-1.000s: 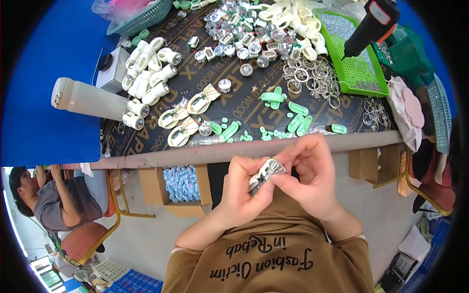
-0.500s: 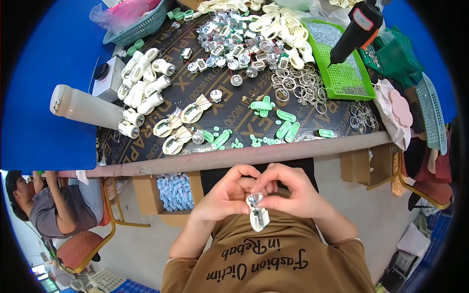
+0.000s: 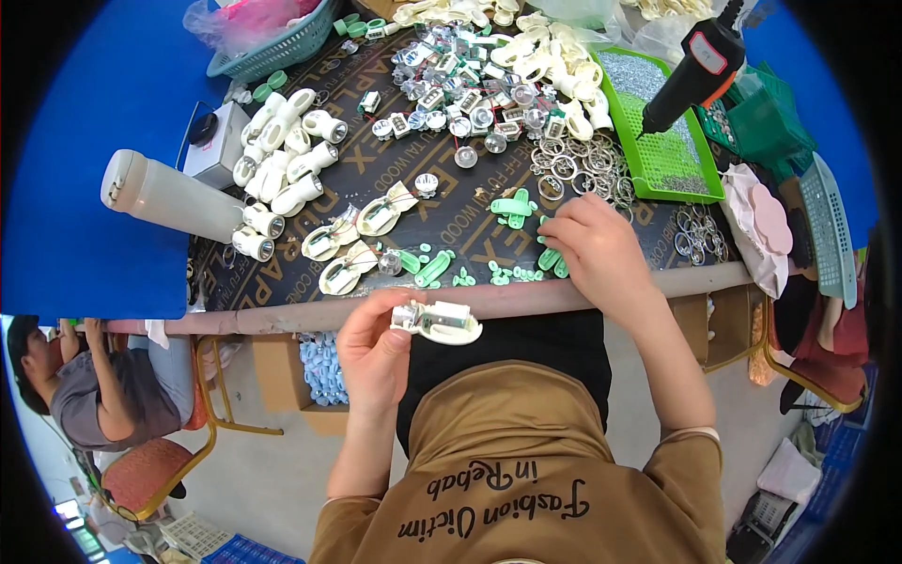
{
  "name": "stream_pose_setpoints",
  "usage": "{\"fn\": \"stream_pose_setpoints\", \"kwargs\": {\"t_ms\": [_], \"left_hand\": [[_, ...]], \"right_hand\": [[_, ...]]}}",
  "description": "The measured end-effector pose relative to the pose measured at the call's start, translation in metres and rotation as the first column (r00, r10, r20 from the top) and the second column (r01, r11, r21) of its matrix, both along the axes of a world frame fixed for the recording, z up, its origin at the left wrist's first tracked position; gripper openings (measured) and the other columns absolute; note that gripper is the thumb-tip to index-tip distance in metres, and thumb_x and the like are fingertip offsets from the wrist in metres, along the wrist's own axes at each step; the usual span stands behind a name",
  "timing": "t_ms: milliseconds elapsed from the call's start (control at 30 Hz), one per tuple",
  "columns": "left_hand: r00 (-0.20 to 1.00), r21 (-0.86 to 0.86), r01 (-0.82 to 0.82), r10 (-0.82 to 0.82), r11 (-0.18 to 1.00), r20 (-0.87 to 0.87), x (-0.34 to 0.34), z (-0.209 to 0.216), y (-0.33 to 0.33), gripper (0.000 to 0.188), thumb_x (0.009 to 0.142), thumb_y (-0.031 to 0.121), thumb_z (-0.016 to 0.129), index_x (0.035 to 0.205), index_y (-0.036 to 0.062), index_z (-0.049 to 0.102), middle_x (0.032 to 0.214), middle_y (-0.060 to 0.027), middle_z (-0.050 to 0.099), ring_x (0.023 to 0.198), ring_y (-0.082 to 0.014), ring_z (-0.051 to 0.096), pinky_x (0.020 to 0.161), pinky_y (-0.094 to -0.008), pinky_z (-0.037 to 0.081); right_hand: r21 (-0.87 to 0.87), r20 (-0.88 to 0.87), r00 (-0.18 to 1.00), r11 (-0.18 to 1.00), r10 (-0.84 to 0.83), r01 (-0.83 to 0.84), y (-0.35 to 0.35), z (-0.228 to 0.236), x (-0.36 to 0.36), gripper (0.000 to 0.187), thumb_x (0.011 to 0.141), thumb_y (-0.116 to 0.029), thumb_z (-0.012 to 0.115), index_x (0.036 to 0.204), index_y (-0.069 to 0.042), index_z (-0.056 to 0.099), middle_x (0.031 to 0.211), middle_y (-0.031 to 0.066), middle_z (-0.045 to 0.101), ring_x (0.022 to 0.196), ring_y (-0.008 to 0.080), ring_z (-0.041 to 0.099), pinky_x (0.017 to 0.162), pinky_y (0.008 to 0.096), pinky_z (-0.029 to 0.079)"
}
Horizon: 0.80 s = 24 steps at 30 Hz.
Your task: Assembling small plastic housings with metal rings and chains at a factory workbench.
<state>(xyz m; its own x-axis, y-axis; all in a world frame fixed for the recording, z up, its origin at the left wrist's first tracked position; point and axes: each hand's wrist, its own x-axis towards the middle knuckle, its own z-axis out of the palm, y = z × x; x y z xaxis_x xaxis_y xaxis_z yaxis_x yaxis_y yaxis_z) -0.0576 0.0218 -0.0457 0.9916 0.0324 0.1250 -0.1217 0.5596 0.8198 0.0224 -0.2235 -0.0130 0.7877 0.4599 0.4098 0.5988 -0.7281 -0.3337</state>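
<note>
My left hand pinches a half-assembled mini flashlight by its lamp end, just in front of the table edge. Its cream shell lies sideways, with the inside parts exposed. Over the table, my right hand has its fingers closed on a green plastic strip, mostly covered by the fingertips. Below those fingertips lie more green strips. Small green buttons are scattered along the near edge. Several open flashlight shells with wired lamps rest left of them.
Finished white flashlights are piled at left beside a white bottle. Loose lamp assemblies and metal rings lie farther back. A black electric screwdriver hangs over a green tray. Another person sits at far left.
My hands have parted. The left has moved left and up with the flashlight, now turned sideways. The right has let go of it and reached forward to the green strips.
</note>
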Motion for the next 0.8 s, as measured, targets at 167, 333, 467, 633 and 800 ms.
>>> {"fn": "stream_pose_setpoints", "kwargs": {"t_ms": [167, 333, 467, 633, 800], "left_hand": [[0.989, 0.045, -0.122, 0.117, 0.992, 0.091, 0.005, 0.012, -0.013, 0.034, 0.071, -0.009, 0.062, 0.104, -0.0033, 0.055, 0.108, -0.0187, 0.055, 0.097, -0.0221, 0.055, 0.079, -0.0303, 0.048], [0.964, 0.171, -0.170, 0.128, 0.971, 0.232, 0.007, 0.025, -0.020, 0.035, 0.070, -0.013, 0.063, 0.102, -0.0033, 0.055, 0.113, -0.0188, 0.052, 0.101, -0.0221, 0.054, 0.082, -0.0309, 0.048], [0.947, 0.251, -0.185, 0.104, 0.950, 0.305, 0.005, 0.030, -0.025, 0.034, 0.070, -0.011, 0.065, 0.101, -0.0037, 0.055, 0.112, -0.0187, 0.052, 0.102, -0.0213, 0.053, 0.081, -0.0304, 0.047], [0.934, 0.316, -0.219, 0.105, 0.923, 0.342, 0.004, 0.035, -0.029, 0.033, 0.069, -0.011, 0.067, 0.100, -0.0033, 0.056, 0.113, -0.0189, 0.051, 0.101, -0.0211, 0.054, 0.083, -0.0302, 0.047], [0.914, 0.414, -0.306, 0.142, 0.857, 0.381, 0.004, 0.040, -0.038, 0.031, 0.068, -0.008, 0.070, 0.097, -0.0019, 0.059, 0.110, -0.0184, 0.054, 0.097, -0.0207, 0.056, 0.080, -0.0299, 0.049]], "right_hand": [[-0.213, -0.017, 1.000, 0.977, 0.003, -0.007, 0.009, -0.001, 0.007, 0.009, 0.064, -0.002, 0.062, 0.072, -0.003, 0.062, 0.074, 0.0074, 0.056, 0.075, 0.0241, 0.053, 0.067, 0.0340, 0.045], [-0.277, 0.012, 0.999, 0.960, -0.034, 0.036, 0.012, 0.000, 0.001, 0.005, 0.066, -0.001, 0.055, 0.070, -0.003, 0.053, 0.072, 0.0087, 0.052, 0.076, 0.0246, 0.053, 0.066, 0.0349, 0.047], [-0.300, 0.017, 0.997, 0.950, -0.081, 0.083, 0.013, 0.001, -0.002, 0.005, 0.067, -0.001, 0.055, 0.070, -0.002, 0.051, 0.073, 0.0102, 0.052, 0.075, 0.0259, 0.054, 0.064, 0.0353, 0.047], [0.121, -0.298, 0.954, 0.991, -0.019, 0.057, 0.006, 0.015, 0.001, 0.007, 0.071, 0.004, 0.055, 0.077, 0.000, 0.055, 0.077, 0.0118, 0.058, 0.072, 0.0252, 0.058, 0.064, 0.0324, 0.048], [0.791, -0.027, 0.971, 0.599, 0.237, -0.124, 0.023, 0.032, -0.033, 0.016, 0.068, 0.008, 0.063, 0.079, -0.003, 0.059, 0.079, 0.0063, 0.062, 0.071, 0.0190, 0.056, 0.066, 0.0284, 0.046]]}}
